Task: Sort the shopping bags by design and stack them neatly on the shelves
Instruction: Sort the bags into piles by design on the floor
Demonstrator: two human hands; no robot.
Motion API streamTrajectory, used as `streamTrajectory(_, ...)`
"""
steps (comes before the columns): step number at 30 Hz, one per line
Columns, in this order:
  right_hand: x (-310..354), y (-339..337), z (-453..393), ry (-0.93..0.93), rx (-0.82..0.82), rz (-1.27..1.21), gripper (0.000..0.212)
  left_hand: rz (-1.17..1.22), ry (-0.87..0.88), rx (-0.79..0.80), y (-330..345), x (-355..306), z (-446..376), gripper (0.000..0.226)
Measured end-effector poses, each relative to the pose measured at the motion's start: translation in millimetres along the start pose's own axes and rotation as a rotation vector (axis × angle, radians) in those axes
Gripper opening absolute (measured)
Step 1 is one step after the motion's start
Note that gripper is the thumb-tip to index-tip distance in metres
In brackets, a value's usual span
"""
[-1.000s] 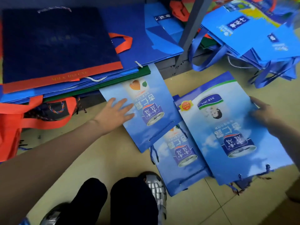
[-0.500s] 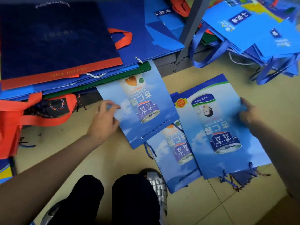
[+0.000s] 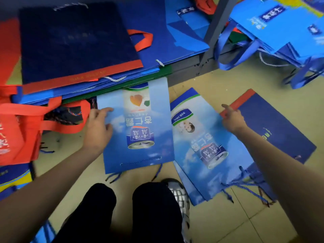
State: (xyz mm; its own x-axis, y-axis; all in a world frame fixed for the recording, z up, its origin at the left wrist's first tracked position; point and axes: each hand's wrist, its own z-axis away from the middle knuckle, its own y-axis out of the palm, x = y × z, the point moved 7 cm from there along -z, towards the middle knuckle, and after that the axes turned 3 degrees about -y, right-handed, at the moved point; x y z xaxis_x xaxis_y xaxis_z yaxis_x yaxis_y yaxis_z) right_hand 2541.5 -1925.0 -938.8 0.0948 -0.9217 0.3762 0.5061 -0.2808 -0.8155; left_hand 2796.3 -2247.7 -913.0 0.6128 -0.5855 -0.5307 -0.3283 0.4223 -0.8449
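Observation:
Two sky-blue paper bags printed with a drink can lie flat on the tan floor. My left hand [image 3: 98,127] grips the left edge of the heart-print bag [image 3: 138,137], whose top slips under the shelf's front. To its right lies the other sky-blue bag [image 3: 201,137], on top of more bags of the same design. My right hand [image 3: 231,118] holds that bag's right edge, index finger stretched out. A navy bag with a red strip [image 3: 273,123] lies on the floor past my right hand.
A low shelf holds a pile topped by a navy bag with a red strip [image 3: 75,44] and a royal-blue bag [image 3: 166,32]. A grey shelf post [image 3: 215,32] rises at centre. Bright blue bags [image 3: 280,28] heap at top right, red fabric bags [image 3: 17,123] at left. My knees [image 3: 149,207] are below.
My left hand has curled onto the heart-print bag's edge and drawn it left, apart from the other pile. The right bag has slid left, uncovering the navy bag on the floor.

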Motion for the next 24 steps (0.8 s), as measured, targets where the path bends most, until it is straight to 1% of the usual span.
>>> streamTrajectory(1, 10, 3, -3, -0.025, -0.005, -0.003, 0.06, 0.012, -0.018, -0.003, 1, -2, 4, 0.051)
streamTrajectory(2, 19, 5, -7, -0.051, -0.005, -0.06, 0.059, 0.029, -0.038, -0.002, 3, -3, 8, 0.052)
streamTrajectory(4, 39, 12, -9, -0.103, 0.039, -0.295, 0.057, 0.048, -0.08, -0.013, 8, -4, 14, 0.054)
streamTrajectory(7, 79, 32, 1, -0.16, 0.178, -0.594, 0.058, 0.073, -0.139, -0.041, 11, -11, 19, 0.054)
streamTrajectory(10, 117, 68, 12, -0.167, 0.313, -0.737, 0.068, 0.131, -0.212, -0.024, 11, -17, 20, 0.054)
streamTrajectory(11, 127, 78, 15, -0.153, 0.317, -0.795, 0.069, 0.155, -0.25, -0.024, 10, -17, 19, 0.054)
streamTrajectory(12, 134, 83, 13, -0.153, 0.281, -0.832, 0.069, 0.189, -0.306, -0.019, 10, -17, 19, 0.053)
streamTrajectory(14, 142, 76, 5, -0.211, 0.13, -0.786, 0.069, 0.259, -0.411, 0.058, 16, -28, 24, 0.048)
streamTrajectory(16, 136, 45, -9, -0.269, 0.002, -0.649, 0.07, 0.335, -0.429, 0.211, 35, -51, 37, 0.032)
streamTrajectory(17, 127, 23, -15, -0.281, -0.016, -0.584, 0.069, 0.373, -0.428, 0.293, 45, -63, 43, 0.025)
streamTrajectory(18, 113, 1, -21, -0.276, -0.005, -0.546, 0.069, 0.39, -0.411, 0.361, 54, -72, 46, 0.025)
streamTrajectory(20, 79, -39, -23, -0.263, 0.027, -0.481, 0.071, 0.306, -0.359, 0.442, 63, -77, 39, 0.038)
streamTrajectory(22, 44, -58, -21, -0.268, 0.05, -0.344, 0.073, 0.179, -0.357, 0.459, 66, -69, 25, 0.044)
streamTrajectory(24, 12, -48, -23, -0.231, 0.057, -0.21, 0.074, 0.14, -0.401, 0.468, 68, -58, 18, 0.046)
